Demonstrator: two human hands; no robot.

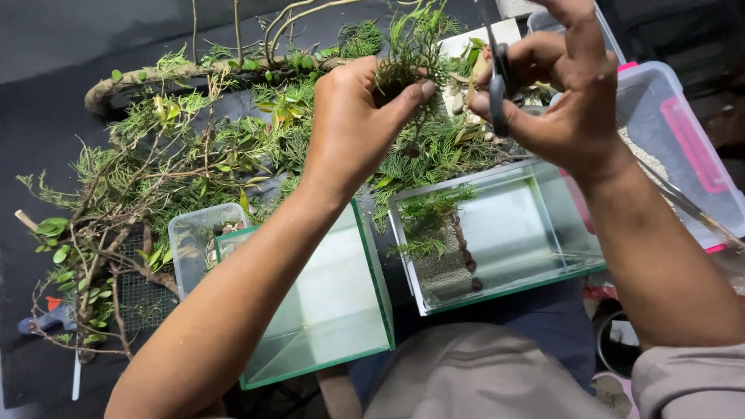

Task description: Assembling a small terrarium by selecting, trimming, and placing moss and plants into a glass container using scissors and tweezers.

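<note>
Two hands' fingers closed: left on sprig, right on scissors.

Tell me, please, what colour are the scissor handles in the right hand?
Dark grey to black, seen in the head view: scissors in the right hand.

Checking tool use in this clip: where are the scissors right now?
In the head view, the scissors sit upper right in the right hand, beside the green sprig pinched by the left hand.
</note>
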